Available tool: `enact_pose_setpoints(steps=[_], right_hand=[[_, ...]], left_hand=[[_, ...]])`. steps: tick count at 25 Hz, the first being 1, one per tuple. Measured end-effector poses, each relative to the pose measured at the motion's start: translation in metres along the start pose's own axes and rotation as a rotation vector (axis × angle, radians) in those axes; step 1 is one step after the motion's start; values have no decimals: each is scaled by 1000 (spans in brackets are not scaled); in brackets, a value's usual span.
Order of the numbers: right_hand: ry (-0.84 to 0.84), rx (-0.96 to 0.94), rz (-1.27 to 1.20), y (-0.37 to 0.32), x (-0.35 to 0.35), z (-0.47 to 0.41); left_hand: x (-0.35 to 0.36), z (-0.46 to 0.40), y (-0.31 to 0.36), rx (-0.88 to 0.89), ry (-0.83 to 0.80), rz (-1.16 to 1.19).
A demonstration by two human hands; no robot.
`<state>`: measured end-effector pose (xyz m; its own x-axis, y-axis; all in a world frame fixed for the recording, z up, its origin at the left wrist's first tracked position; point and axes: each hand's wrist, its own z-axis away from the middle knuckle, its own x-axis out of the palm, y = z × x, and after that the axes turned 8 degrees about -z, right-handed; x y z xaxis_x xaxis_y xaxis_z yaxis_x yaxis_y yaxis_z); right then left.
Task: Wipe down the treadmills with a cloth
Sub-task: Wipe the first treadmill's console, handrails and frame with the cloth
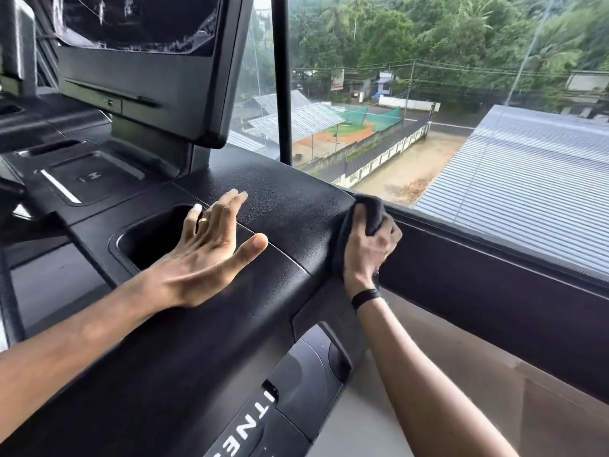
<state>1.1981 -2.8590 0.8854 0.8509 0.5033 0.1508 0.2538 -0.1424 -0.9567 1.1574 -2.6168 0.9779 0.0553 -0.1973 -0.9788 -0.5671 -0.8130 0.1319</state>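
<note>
At the far left the treadmill's console carries a flat panel with a pale strip along its edge, and above it the screen rises on its stalk, a loose film of plastic across its face; just right of the panel sits a deep cup recess sunk into the black moulded top; the left hand lies flat across the rim of that recess and onto the textured deck, fingers straight and spread, thumb out, a ring on one finger — it holds nothing and seems placed there to steady the person's lean while the other arm reaches outward; further right, at the rounded outer corner of the deck, the right hand is curled round a dark cloth, bunched into a pad and pressed against the corner's edge where the top turns down into the side; a dark band circles that wrist; the grip looks tight so that the cloth follows the curve rather than sliding off it; judging by this, the wiping is at the console's right edge, with the side and the branded handrail below not yet reached; beyond the corner runs the dark window frame, and through the glass lie a corrugated roof, a walled yard and trees.
</note>
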Motion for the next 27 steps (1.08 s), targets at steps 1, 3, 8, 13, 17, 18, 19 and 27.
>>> enact_pose_setpoints(steps=[1,3,8,13,17,18,19,27], right_hand=[[22,131,-20,13,-3,-13],[56,463,-51,26,-18,-12],[-19,160,47,-19,-26,99],[-462,-346,726,-71,38,-4],[-738,-554,881,-102,107,17],[-852,-656,867,-110,111,40],[-966,-763,847,-116,106,63],[-973,-746,637,-99,47,43]], left_hand=[[0,-1,0,0,3,5],[1,0,0,2,8,-3],[1,1,2,11,22,-7],[6,0,0,-77,182,0],[5,-3,0,-179,323,45],[3,-3,0,-191,379,65],[1,-1,0,-197,439,81],[-15,20,-79,-286,529,81]])
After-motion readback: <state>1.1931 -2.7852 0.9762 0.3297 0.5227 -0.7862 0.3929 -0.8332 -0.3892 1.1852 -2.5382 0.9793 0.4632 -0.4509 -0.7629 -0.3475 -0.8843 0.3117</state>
